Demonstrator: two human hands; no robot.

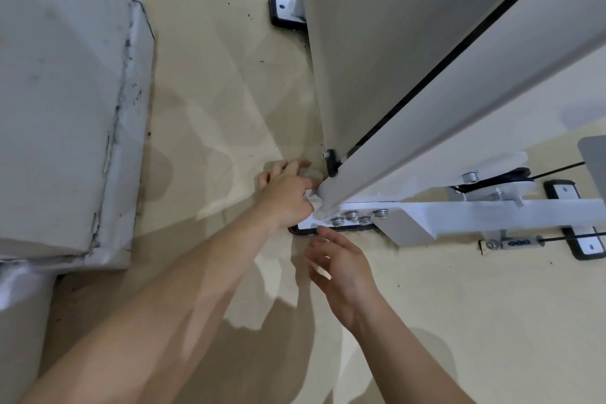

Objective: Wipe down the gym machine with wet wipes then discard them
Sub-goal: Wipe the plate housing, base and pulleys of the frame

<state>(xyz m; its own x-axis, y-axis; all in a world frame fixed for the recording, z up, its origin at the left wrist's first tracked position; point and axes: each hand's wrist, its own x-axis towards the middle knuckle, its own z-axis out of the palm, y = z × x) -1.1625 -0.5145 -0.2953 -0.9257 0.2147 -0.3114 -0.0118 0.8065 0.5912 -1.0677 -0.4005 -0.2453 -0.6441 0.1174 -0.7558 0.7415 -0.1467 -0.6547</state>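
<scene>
Beige floor (213, 75) lies between scuffed wall (59, 92) and white machine base (459, 210).

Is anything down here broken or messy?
Yes. The grey padded block on the left has a cracked, peeling seam along its edge, with dark flecks on it. Dark specks also dot the floor near the machine's far foot. The bolted base, where the left hand holds a wipe, looks intact.

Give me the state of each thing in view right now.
Wipe: bunched, against the post foot.
Left hand: grips the wipe.
Right hand: open, fingertips by the base plate.
Bolts: four, seated in the plate.
Floor: dark specks.
</scene>
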